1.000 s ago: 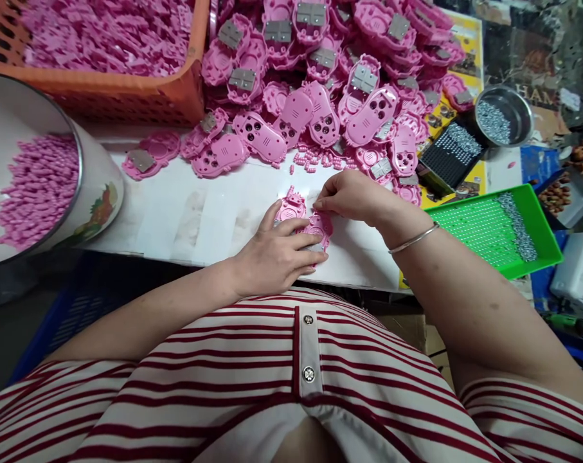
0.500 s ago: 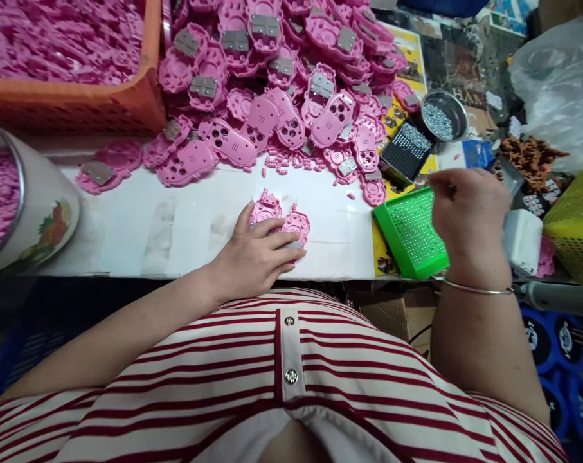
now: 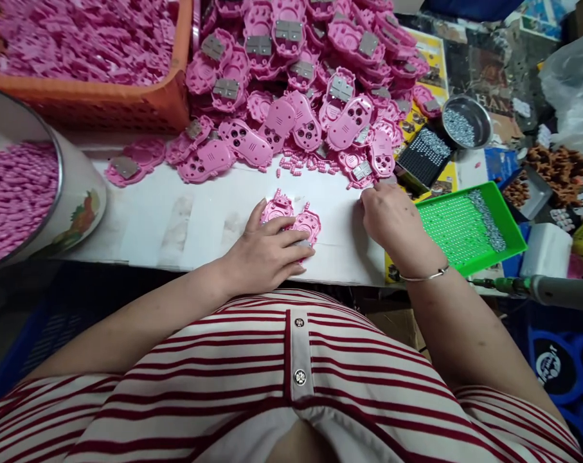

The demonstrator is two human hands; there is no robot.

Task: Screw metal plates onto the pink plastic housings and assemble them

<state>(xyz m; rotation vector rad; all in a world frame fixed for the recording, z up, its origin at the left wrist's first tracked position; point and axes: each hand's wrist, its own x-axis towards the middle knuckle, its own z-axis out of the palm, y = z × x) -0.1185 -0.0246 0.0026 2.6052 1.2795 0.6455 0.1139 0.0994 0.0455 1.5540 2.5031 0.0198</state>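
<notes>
Two open pink plastic shells lie side by side on the white work surface point(image 3: 209, 212). My left hand point(image 3: 267, 254) rests over the near part of both the left shell point(image 3: 278, 207) and the right shell point(image 3: 309, 223), its fingers spread and pressing on them. My right hand point(image 3: 392, 215) is closed above the white surface, to the right of the shells, beside the left end of the green tray point(image 3: 465, 225). Its fingertips are pinched together, and anything between them is too small to make out. Small pink pieces point(image 3: 308, 163) lie scattered beyond the shells.
A tall heap of pink shells point(image 3: 291, 71) fills the back. On the left are an orange crate point(image 3: 175, 96) and a pot of pink pieces point(image 3: 79, 206). On the right are a black tray point(image 3: 423, 157), a metal bowl of screws point(image 3: 466, 122) and a screwdriver tool point(image 3: 561, 291).
My right hand has moved left from over the green tray to above the white surface. The whole view has shifted, and my left hand stays on the two shells.
</notes>
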